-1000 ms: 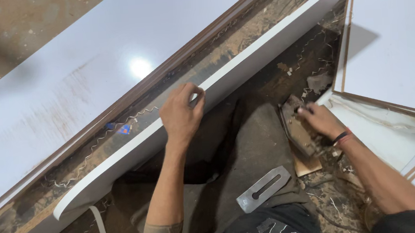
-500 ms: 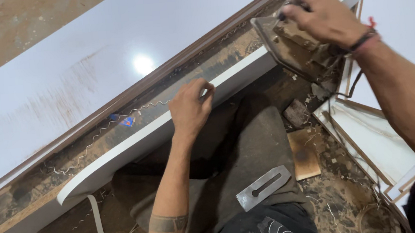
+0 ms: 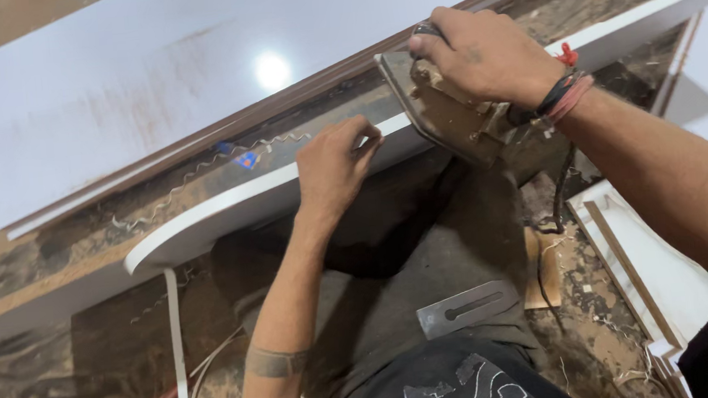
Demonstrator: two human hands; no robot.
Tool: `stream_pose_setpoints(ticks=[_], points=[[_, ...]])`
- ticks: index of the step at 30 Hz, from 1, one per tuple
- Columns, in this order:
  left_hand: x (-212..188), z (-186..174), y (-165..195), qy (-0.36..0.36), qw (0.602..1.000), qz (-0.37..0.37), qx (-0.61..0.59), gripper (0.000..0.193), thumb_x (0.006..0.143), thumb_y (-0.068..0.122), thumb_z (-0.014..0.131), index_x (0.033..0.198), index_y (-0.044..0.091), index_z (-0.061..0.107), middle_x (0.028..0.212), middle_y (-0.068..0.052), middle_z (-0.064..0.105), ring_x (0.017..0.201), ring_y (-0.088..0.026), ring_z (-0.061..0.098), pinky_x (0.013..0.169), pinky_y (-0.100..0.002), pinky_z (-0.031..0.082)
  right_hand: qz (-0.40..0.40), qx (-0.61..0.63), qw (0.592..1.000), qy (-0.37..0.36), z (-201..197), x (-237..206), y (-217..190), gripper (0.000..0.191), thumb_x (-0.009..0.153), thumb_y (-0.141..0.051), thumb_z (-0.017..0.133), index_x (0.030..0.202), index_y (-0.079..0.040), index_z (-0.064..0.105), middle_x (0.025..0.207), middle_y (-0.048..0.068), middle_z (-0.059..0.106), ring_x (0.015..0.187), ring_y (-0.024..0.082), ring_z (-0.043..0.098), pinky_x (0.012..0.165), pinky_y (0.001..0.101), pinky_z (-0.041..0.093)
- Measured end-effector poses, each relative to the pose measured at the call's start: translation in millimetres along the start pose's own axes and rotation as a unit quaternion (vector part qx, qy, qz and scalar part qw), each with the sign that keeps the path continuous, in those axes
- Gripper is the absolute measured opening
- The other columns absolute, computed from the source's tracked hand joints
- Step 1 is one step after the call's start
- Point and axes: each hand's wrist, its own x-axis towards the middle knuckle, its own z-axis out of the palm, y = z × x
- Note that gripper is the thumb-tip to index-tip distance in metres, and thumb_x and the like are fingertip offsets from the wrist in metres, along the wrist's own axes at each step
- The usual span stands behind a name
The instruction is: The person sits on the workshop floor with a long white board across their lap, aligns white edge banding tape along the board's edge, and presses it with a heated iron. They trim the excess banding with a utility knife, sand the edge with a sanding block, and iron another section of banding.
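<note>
Iron (image 3: 457,119) in right hand (image 3: 486,54); board edge (image 3: 229,213)

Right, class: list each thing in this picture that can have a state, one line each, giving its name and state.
left hand: fingers pressing on the board's edge
right hand: gripping the iron
iron: tilted, soleplate against the board edge
white board: lying edge-up, rounded end
metal plate: lying flat on the lap, untouched
</note>
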Motion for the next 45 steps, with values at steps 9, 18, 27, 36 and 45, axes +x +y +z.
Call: stream_pose_setpoints(ticks=[9, 18, 27, 36, 45], points=[[-49, -80, -44, 0.03, 0.995, 0.06, 0.07, 0.012, 0.09, 0.021, 0.078, 0.091, 0.013, 0.069, 0.089, -0.004, 0.074, 0.086, -0.028, 0.071, 0.071, -0.041, 0.054, -0.077, 0.027, 0.994, -0.066, 41, 27, -100, 0.051, 0.107, -0.045, 0.048, 0.107, 0.006, 0.057, 0.086, 0.032, 0.068, 0.086, 0.052, 0.066, 0.078, 0.0576, 0.051], [-58, -91, -54, 0.05, 0.993, 0.087, 0.056, 0.012, 0.089, 0.017, 0.083, 0.094, 0.012, 0.072, 0.098, 0.0, 0.077, 0.085, -0.022, 0.072, 0.073, -0.036, 0.056, 0.004, 0.063, 0.981, -0.181, 24, 30, -61, 0.051, 0.102, -0.045, 0.047, 0.124, 0.002, 0.053, 0.093, 0.023, 0.068, 0.083, 0.036, 0.069, 0.074, 0.0496, 0.053], [-57, -85, -61, 0.05, 0.994, 0.068, 0.063, 0.013, 0.09, 0.019, 0.083, 0.096, 0.013, 0.073, 0.097, 0.0, 0.076, 0.092, -0.021, 0.073, 0.076, -0.035, 0.056, 0.164, 0.098, 0.98, -0.056, -46, -11, 134, 0.033, 0.114, -0.031, 0.047, 0.125, -0.003, 0.061, 0.088, 0.007, 0.061, 0.076, 0.018, 0.059, 0.069, 0.0371, 0.051], [-54, -84, -60, 0.032, 0.997, 0.043, 0.057, 0.012, 0.093, 0.021, 0.082, 0.095, 0.013, 0.073, 0.097, 0.001, 0.076, 0.092, -0.02, 0.073, 0.075, -0.035, 0.056, 0.165, 0.134, 0.972, -0.102, -36, -3, 111, 0.032, 0.113, -0.03, 0.046, 0.122, -0.002, 0.059, 0.087, 0.005, 0.055, 0.075, 0.017, 0.052, 0.065, 0.0347, 0.046], [-64, -103, -67, 0.009, 0.998, 0.059, 0.029, 0.012, 0.092, 0.015, 0.08, 0.097, 0.009, 0.071, 0.1, -0.004, 0.076, 0.093, -0.026, 0.072, 0.076, -0.038, 0.056, -0.016, 0.227, 0.948, -0.222, 23, 19, -96, 0.045, 0.101, -0.036, 0.053, 0.115, 0.006, 0.045, 0.072, 0.008, 0.065, 0.06, 0.018, 0.067, 0.05, 0.0335, 0.053]])
